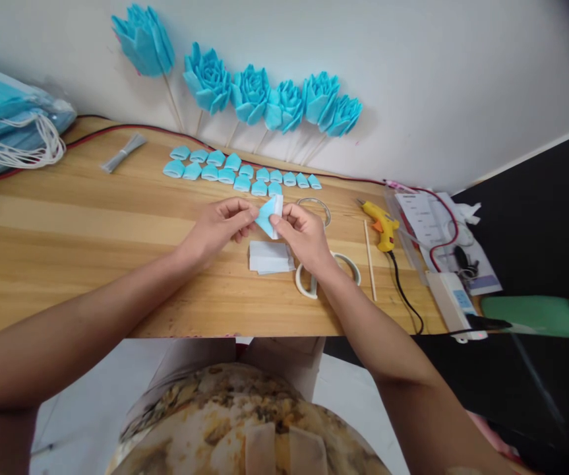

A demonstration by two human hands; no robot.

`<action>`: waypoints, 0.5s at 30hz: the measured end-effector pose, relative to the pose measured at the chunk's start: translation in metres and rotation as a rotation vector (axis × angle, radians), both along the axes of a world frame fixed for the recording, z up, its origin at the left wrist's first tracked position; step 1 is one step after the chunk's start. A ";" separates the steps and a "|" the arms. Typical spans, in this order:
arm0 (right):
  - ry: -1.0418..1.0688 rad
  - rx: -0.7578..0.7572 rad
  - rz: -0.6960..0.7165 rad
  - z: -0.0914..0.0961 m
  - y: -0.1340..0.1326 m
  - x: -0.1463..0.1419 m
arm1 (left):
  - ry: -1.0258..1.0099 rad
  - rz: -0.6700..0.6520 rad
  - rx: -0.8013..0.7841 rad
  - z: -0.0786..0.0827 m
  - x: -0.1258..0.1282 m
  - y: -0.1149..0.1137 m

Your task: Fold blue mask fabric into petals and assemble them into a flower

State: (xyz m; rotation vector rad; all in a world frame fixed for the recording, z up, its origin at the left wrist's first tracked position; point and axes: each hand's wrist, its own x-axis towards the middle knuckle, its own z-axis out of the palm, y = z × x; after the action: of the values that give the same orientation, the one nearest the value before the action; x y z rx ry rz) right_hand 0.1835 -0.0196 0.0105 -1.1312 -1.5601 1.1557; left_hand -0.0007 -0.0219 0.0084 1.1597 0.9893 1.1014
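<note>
Two hands (219, 225) pinch a small folded blue piece (266, 216) above a wooden tabletop (66, 257).

The piece, edged with a white strip on its right, sits between the hands, just above a stack of pale sheets (268, 254) and near the rows of folded blue pieces (225, 175). It looks light, soft and thin, likely to crease readily and lose its shape if squeezed; the folded edges seem the best hold. The left hand grips its left corner between thumb and fingers, while the right hand (308, 231) presses a thumb at the white edge. Both forearms reach inward from the near side, wrists low.
</note>
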 end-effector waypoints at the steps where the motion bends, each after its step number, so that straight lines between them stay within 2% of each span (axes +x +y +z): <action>1: -0.001 -0.002 0.005 -0.001 0.000 0.000 | 0.004 0.000 0.005 0.000 0.000 0.000; 10: -0.002 -0.005 0.081 -0.005 0.001 0.002 | 0.059 -0.002 0.009 0.001 -0.001 0.001; 15: -0.020 0.017 0.073 -0.003 0.000 0.002 | 0.043 -0.012 0.011 0.000 0.000 0.001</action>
State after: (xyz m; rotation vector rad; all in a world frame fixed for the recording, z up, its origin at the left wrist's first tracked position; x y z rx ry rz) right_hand 0.1851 -0.0194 0.0071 -1.0854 -1.6355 1.1802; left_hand -0.0009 -0.0208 0.0080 1.2018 1.0094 1.0773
